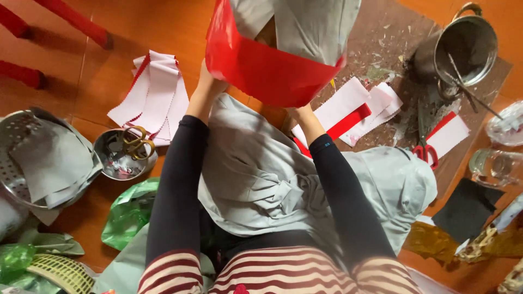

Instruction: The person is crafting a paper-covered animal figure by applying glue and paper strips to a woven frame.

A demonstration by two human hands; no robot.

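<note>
around me on the orange floor (136, 32) lay a stack of white strips (155, 92) to my left, and beside it a small steel bowl (109, 158) with gold scissors (136, 142) in it. a colander (13, 163) held grey sheets (52, 158). to my right more white and red strips (354, 111) sat on a brown mat (392, 43) littered with scraps, near red-handled scissors (426, 149) and a steel pot (463, 46) with two rods in it. grey cloth (261, 169) covered my lap.

the red sheet (261, 68) was glossy and curved like a band, raised just in front of my face, with a grey piece (305, 24) rising out of its top. it blocked most of both hands.

my left hand (206, 81) and right hand (299, 111) both met its lower edge; i cannot tell whether the fingers pinched it or lay flat against it.

i counted two pairs of scissors, one bowl, one pot, one colander, two piles of strips.
</note>
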